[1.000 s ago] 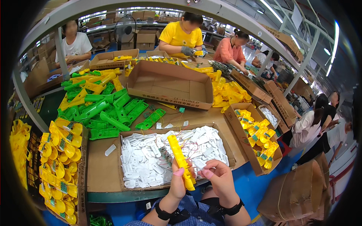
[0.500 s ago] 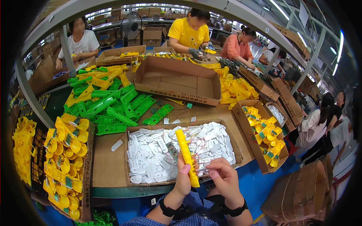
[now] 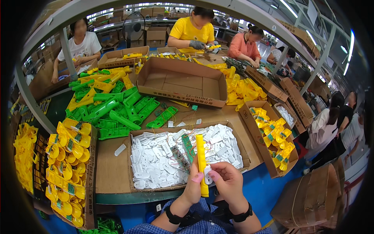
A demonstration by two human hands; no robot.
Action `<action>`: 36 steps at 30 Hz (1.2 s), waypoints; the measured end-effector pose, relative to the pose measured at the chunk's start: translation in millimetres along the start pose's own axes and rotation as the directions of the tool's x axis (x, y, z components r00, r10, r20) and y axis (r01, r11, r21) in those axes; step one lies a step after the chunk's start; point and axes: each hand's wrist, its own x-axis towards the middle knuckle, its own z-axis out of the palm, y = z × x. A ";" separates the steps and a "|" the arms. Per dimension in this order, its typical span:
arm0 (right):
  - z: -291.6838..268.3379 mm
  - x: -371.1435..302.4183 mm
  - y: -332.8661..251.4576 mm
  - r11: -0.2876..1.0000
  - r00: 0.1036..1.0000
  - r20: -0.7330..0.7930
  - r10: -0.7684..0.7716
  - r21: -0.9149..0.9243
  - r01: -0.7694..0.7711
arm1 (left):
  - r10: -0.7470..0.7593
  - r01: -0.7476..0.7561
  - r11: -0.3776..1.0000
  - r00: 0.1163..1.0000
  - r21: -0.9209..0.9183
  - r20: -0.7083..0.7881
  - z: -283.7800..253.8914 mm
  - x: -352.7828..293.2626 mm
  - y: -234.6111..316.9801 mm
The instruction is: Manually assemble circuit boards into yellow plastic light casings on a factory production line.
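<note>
My left hand (image 3: 192, 185) is closed around a long yellow plastic housing (image 3: 201, 156), held nearly upright above the near side of a carton. Between thumb and fingers, my right hand (image 3: 228, 180) pinches a small white plastic piece (image 3: 208, 175) against the housing's right side. Just left of the housing, a green circuit board (image 3: 188, 146) with thin red wires shows above the white parts, and a second, darker board (image 3: 180, 157) lies beside it. Many flat white plastic parts (image 3: 156, 160) fill the carton (image 3: 134, 189) under my hands.
Green housings (image 3: 117, 107) are heaped at the left, behind a box of yellow parts with boards (image 3: 68, 171). An open cardboard tray (image 3: 181, 84) sits beyond the carton. Another box (image 3: 269, 140) of yellow parts stands right. Co-workers (image 3: 193, 31) sit across the table.
The yellow housing has turned more upright, its notched edge no longer facing right. A white piece now shows in my right fingers at its side. The green board has come into view.
</note>
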 end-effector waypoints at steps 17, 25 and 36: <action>2.9 -2.5 2.2 0.996 0.998 -0.019 -0.060 -0.066 0.058 | 0.277 -0.222 0.864 0.959 0.452 -0.059 13.9 -7.7 1.6; -9.1 -2.3 -13.9 0.998 0.996 0.084 -0.041 -0.050 0.046 | 0.114 -0.104 0.993 0.974 0.062 -0.193 2.0 -3.2 -11.6; -6.2 -11.6 -10.4 0.928 0.949 0.238 -0.209 -0.257 0.269 | 0.188 -0.189 0.982 0.947 0.024 -0.260 18.8 -8.4 0.7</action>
